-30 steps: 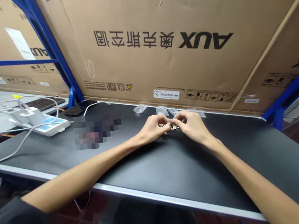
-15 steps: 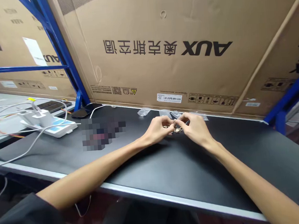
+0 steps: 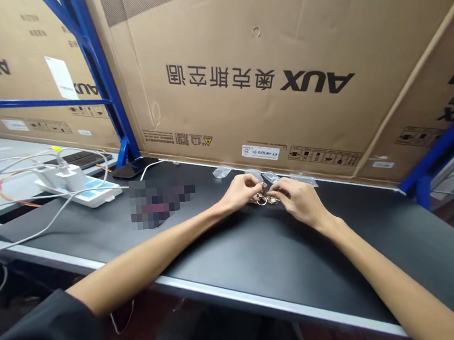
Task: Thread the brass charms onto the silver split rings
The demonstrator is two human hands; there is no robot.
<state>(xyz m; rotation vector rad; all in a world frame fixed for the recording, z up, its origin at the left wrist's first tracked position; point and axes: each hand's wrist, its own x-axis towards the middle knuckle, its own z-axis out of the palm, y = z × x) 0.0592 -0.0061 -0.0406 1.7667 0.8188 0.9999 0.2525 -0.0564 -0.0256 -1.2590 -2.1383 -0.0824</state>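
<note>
A small gold-coloured metal keychain (image 3: 261, 201) with a round ring and rounded parts hangs just above the black tabletop (image 3: 234, 263). My left hand (image 3: 240, 192) is closed in a pinch on its upper end, thumb and forefinger together. From the other side, my right hand (image 3: 302, 200) has its fingers closed at the keychain's right part, beside a pale round piece. The fingertips cover some of the keychain, so its finer details are hidden. Both wrists are held low over the table.
Clear plastic bags (image 3: 222, 172) lie along the back edge, before a large cardboard box (image 3: 222, 112). To the left are a power strip (image 3: 95, 193) with white cables, a dark phone (image 3: 134, 168) and a pixelated patch. Blue rack posts (image 3: 103, 69) stand at both sides.
My hands have drawn slightly apart, the right one lower and to the right. More of the keychain, including its ring, now shows between them. The view has shifted a little.
</note>
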